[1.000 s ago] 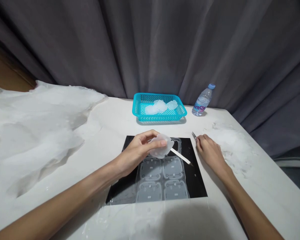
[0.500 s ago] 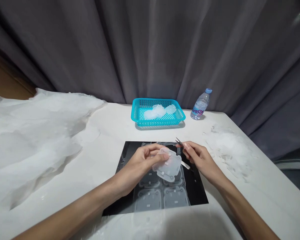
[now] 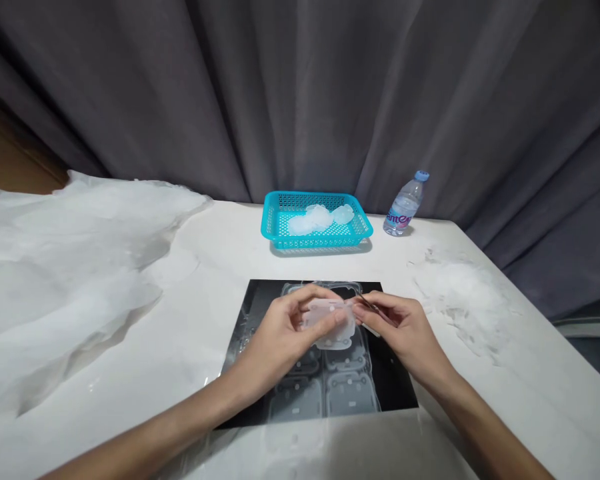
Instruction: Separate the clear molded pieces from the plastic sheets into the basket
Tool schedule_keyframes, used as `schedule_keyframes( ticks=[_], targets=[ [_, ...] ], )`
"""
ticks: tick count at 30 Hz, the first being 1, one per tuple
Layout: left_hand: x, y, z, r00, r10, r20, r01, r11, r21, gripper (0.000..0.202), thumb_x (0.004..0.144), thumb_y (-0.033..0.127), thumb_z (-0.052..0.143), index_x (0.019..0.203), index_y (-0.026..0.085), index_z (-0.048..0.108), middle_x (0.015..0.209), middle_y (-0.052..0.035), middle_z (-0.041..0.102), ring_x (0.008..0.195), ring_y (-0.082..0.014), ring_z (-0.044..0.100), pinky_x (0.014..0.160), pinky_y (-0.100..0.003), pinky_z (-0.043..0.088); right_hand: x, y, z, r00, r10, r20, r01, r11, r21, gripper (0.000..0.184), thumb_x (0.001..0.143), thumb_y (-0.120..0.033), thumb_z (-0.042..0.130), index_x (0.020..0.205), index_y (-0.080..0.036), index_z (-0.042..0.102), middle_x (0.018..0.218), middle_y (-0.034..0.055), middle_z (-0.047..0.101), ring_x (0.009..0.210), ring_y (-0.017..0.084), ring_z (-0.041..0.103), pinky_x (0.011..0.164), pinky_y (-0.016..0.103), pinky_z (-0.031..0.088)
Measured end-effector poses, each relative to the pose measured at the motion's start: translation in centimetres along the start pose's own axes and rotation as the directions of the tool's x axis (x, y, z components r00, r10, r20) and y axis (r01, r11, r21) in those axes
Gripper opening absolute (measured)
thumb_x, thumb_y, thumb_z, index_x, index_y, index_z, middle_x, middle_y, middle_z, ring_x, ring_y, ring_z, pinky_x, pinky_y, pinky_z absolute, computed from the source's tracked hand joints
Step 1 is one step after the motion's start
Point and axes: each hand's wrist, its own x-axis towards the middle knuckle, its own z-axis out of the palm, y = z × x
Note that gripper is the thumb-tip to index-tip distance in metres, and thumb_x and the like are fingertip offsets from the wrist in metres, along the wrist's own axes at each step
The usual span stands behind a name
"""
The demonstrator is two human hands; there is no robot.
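My left hand [image 3: 293, 327] pinches a translucent, rounded-square silicone piece [image 3: 336, 341] with small holes and notched edges, thumb on its face. At that piece's right edge, my right hand [image 3: 405, 327] is closed round a pair of metal tweezers [image 3: 379, 311]. The tweezers' tips are at the upper right edge of the piece, where the fingers partly hide them. Beneath both hands lies a black mat [image 3: 400, 383], and on it a clear sheet of similar moulded pieces [image 3: 351, 395] reaches past the mat's near edge.
A turquoise perforated basket [image 3: 267, 230] with several translucent pieces stands at the back. To its right is a water bottle [image 3: 405, 205]. Translucent scraps [image 3: 467, 297] lie at the right, and a large heap of whitish sheets [image 3: 75, 267] covers the table's left. Grey curtains [image 3: 325, 93] hang behind.
My right hand has moved in against the silicone piece, bringing the tweezers to its edge. The left hand has tilted the piece and slid its thumb further across it.
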Motion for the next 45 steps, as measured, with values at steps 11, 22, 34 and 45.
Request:
schedule_keyframes(
  ticks=[11, 22, 34, 45],
  targets=[
    [-0.9, 1.2, -0.5, 0.967, 0.251, -0.039, -0.227, 0.922, 0.314, 0.01, 0.094, 0.032, 0.076, 0.093, 0.025, 0.082, 0.093, 0.0011, 0.082, 0.085, -0.0164, 0.075, 0.08, -0.023, 0.056, -0.7, -1.3, -1.7, 0.969, -0.239, 0.067, 0.248, 0.918, -0.311, 0.029, 0.104, -0.04, 0.059, 0.122, -0.027, 0.078, 0.082, 0.0021, 0.071, 0.08, 0.017, 0.066, 0.072, 0.029, 0.052],
    [-1.2, 1.9, -0.6, 0.934, 0.357, 0.007, -0.33, 0.853, 0.406, 0.009, 0.095, 0.029, 0.075, 0.095, 0.025, 0.083, 0.096, 0.0001, 0.083, 0.085, -0.0183, 0.077, 0.083, -0.026, 0.057, -0.8, -1.9, -2.2, 0.847, -0.495, 0.193, 0.519, 0.697, -0.494, 0.028, 0.104, -0.022, 0.06, 0.128, -0.027, 0.074, 0.09, 0.0015, 0.074, 0.079, 0.017, 0.063, 0.073, 0.031, 0.049],
    [-1.3, 1.9, -0.4, 0.896, 0.442, 0.042, -0.409, 0.783, 0.469, 0.009, 0.094, 0.024, 0.075, 0.097, 0.026, 0.083, 0.098, -0.0009, 0.084, 0.088, -0.0218, 0.078, 0.084, -0.032, 0.059, -0.9, -2.0, -2.8, 0.834, -0.476, 0.281, 0.548, 0.649, -0.528, 0.029, 0.106, -0.021, 0.056, 0.13, -0.029, 0.071, 0.102, 0.0031, 0.076, 0.082, 0.019, 0.064, 0.076, 0.035, 0.049],
    [-1.2, 1.9, -0.3, 0.872, 0.485, 0.068, -0.448, 0.735, 0.51, 0.009, 0.096, 0.025, 0.073, 0.098, 0.025, 0.081, 0.094, 0.0, 0.084, 0.084, -0.0202, 0.077, 0.08, -0.031, 0.058, -1.0, -2.3, -2.6, 0.83, -0.482, 0.282, 0.552, 0.634, -0.541, 0.032, 0.107, -0.023, 0.054, 0.133, -0.029, 0.071, 0.099, 0.0037, 0.077, 0.081, 0.019, 0.065, 0.073, 0.035, 0.05]
  ],
)
